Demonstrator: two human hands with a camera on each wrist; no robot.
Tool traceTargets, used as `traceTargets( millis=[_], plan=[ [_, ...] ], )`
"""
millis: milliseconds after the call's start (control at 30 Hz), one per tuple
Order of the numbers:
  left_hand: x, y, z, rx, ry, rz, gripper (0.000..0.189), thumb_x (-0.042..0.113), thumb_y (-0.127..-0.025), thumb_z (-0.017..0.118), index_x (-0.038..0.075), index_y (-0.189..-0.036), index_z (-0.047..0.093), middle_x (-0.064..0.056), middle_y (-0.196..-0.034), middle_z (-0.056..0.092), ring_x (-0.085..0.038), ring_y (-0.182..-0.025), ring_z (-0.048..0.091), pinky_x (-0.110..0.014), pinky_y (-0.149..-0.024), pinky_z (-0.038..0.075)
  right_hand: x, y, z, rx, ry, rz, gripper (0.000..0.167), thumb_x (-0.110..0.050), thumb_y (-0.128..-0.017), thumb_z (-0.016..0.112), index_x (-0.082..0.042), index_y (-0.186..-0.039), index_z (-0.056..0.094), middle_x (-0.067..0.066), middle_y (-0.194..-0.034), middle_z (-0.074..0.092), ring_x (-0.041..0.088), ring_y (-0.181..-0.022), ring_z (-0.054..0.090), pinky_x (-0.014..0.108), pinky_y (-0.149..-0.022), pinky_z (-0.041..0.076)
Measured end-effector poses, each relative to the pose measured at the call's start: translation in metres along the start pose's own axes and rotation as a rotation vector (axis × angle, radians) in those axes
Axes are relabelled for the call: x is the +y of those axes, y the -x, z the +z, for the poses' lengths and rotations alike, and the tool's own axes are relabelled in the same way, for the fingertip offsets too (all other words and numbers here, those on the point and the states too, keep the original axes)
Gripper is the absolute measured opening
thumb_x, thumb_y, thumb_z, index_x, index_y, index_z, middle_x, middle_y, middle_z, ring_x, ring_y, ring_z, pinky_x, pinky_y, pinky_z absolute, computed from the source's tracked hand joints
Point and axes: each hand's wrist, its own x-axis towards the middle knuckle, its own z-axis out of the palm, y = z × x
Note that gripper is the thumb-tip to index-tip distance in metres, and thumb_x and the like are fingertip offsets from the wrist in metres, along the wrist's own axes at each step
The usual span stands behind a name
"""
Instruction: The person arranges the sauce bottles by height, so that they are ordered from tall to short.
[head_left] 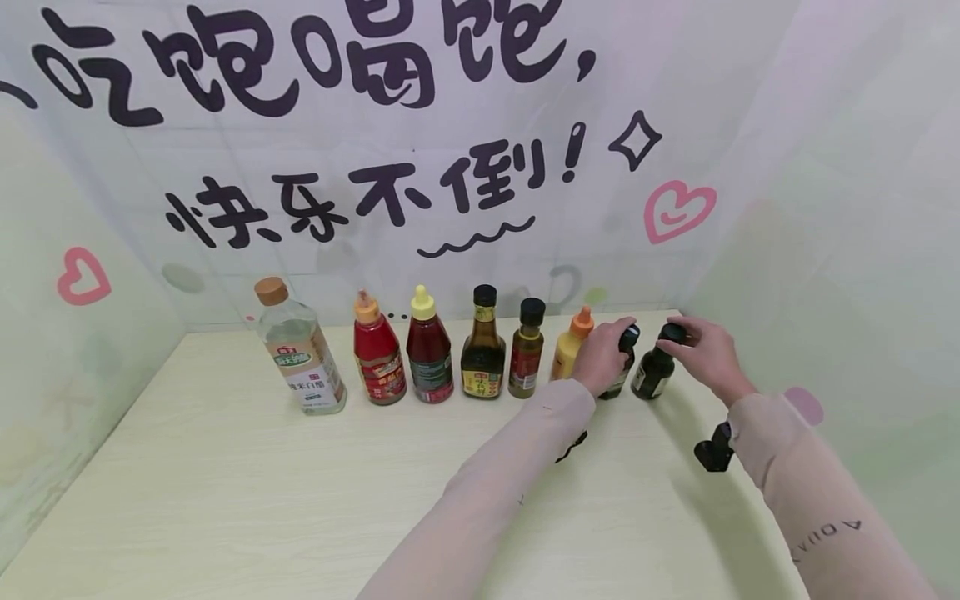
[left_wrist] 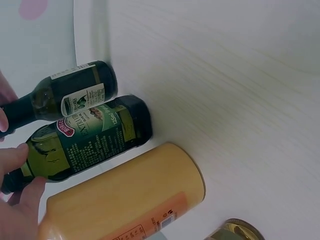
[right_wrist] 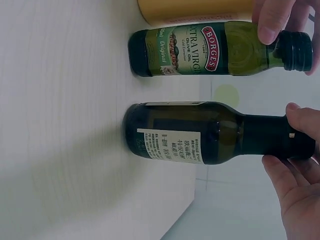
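Toward the right end of a row of bottles, my left hand [head_left: 602, 357] grips the neck of a green olive oil bottle [right_wrist: 192, 49] that stands upright. Just right of it, my right hand [head_left: 708, 354] holds a small dark glass bottle [head_left: 653, 372] by its black neck and cap, between thumb and fingers. In the right wrist view this dark bottle [right_wrist: 175, 132] shows a white printed label, and a narrow gap separates it from the olive oil. A yellow squeeze bottle [left_wrist: 125, 195] with an orange tip stands left of the olive oil, partly hidden behind my left hand in the head view.
Farther left stand a small brown-green bottle [head_left: 527, 354], a dark sauce bottle [head_left: 483, 354], two red squeeze bottles, one orange-capped [head_left: 380, 358] and one yellow-capped [head_left: 430, 358], and a large clear vinegar bottle [head_left: 303, 358]. A printed wall cloth [head_left: 337, 283] hangs behind the pale table [head_left: 300, 500].
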Motion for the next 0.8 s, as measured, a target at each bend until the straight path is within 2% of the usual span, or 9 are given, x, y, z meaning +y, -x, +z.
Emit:
traceTargets(
  millis=[300,500,800],
  plan=[
    [-0.001,0.004,0.001,0.009,0.015,0.024,0.058,0.008,-0.081,0.064,0.025,-0.132,0.042,0.0,-0.12,0.051,-0.01,-0.105,0.05,-0.018,-0.084,0.041,0.0,-0.003,0.005,0.028,-0.014,0.0,0.049,-0.018,-0.084,0.061,0.009,-0.121,0.046,0.032,-0.114,0.05,0.042,-0.096,0.054,0.049,-0.076,0.045],
    [-0.005,0.005,0.003,0.035,-0.011,0.061,0.057,0.01,-0.082,0.063,0.024,-0.132,0.042,0.001,-0.122,0.049,-0.009,-0.107,0.049,-0.017,-0.085,0.041,0.0,-0.004,0.007,0.029,-0.027,0.023,0.049,-0.017,-0.084,0.06,0.008,-0.123,0.045,0.031,-0.117,0.049,0.041,-0.098,0.053,0.049,-0.077,0.044],
    [-0.01,0.011,0.002,0.055,-0.042,0.126,0.056,0.013,-0.082,0.063,0.024,-0.133,0.04,0.0,-0.126,0.046,-0.01,-0.11,0.048,-0.019,-0.086,0.041,0.0,-0.002,0.006,-0.025,-0.06,0.047,0.056,-0.024,-0.086,0.058,0.008,-0.128,0.038,0.034,-0.12,0.043,0.045,-0.105,0.046,0.052,-0.081,0.041]
  ],
)
